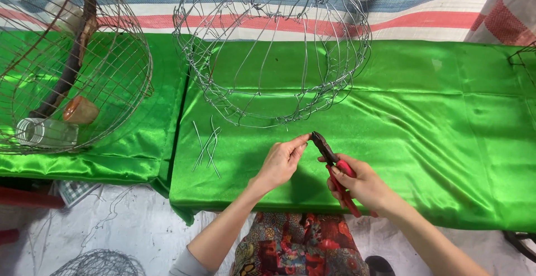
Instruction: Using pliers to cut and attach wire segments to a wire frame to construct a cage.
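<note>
The right hand (363,184) is closed around red-handled steel pliers (333,167), whose jaws sit at 12 o'clock of it. The left hand (281,161) pinches a thin wire piece (309,137), barely visible, right at the jaw tips. The short wire could slip and spring off, or prick a fingertip. The unfinished silver wire cage (273,53) stands near at 12 o'clock; loose cut wires (206,145) lie at 9. Bare green satin table (446,142) opens at 3; its front edge runs just under the wrists.
</note>
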